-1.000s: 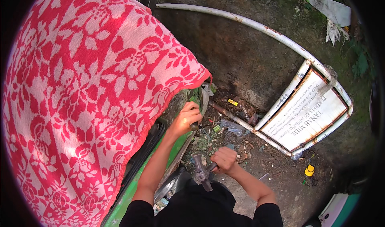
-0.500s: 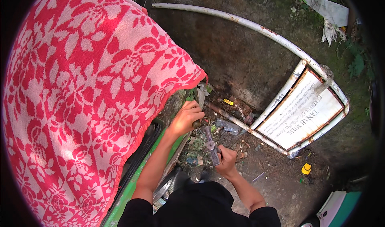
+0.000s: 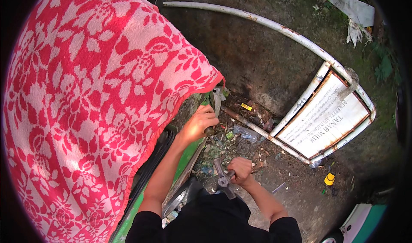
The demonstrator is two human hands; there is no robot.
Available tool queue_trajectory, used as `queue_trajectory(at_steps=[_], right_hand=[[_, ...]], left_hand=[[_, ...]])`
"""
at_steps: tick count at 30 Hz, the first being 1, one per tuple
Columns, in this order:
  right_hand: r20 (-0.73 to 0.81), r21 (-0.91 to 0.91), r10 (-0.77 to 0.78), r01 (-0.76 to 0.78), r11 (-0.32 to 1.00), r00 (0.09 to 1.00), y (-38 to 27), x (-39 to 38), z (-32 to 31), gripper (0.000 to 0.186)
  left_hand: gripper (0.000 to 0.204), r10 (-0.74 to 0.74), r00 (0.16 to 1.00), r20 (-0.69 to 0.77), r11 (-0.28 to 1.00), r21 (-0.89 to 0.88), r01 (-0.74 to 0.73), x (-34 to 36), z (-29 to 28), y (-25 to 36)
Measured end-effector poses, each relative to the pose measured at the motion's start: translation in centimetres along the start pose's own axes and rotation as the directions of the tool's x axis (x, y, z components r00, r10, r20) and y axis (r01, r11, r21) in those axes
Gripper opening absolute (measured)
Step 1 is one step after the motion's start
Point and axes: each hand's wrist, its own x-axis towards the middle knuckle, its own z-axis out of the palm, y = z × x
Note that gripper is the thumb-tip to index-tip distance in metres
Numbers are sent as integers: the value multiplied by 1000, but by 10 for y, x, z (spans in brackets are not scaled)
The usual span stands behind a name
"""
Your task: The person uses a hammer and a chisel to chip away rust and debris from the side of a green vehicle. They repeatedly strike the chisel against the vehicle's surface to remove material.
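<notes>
A hammer [image 3: 223, 181] with a worn grey metal head is in my right hand [image 3: 240, 171], which is closed round its handle in front of my body. Farther forward and to the left, my left hand [image 3: 199, 122] is closed on a short brownish object with a rounded end [image 3: 209, 131]. Only that end shows below the fingers, so its kind is unclear. The left hand is beside the edge of a green panel [image 3: 187, 162] and near the corner of a red and pink floral cloth [image 3: 94, 92]. Hammer and left hand are apart.
A rusty white pipe frame with a lettered sign board [image 3: 324, 114] leans at the right by a mossy wall [image 3: 253, 54]. Litter, a clear plastic bag [image 3: 245, 133] and a yellow scrap [image 3: 329, 179] lie on the dirt. A white and green vehicle part [image 3: 365, 219] is at the lower right.
My right hand has drawn the hammer back toward my body, away from the left hand. The left hand keeps its grip and has hardly moved. The view has shifted slightly.
</notes>
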Motion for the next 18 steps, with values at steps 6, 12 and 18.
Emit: queue_trajectory(at_steps=[6,12,18], right_hand=[[4,-51,150,-150,987,989,-6,-6,6,43],[98,-225,243,-216,950,965,18,0,6,42],[-102,54,32,-27,998,994,-26,19,-3,46]], left_hand=[[28,-13,1000,17,1000,3,13,-4,-2,-2],[26,-19,1000,4,997,-77,20,-2,5,-2],[25,-46,999,-7,997,-68,45,-9,2,-10]])
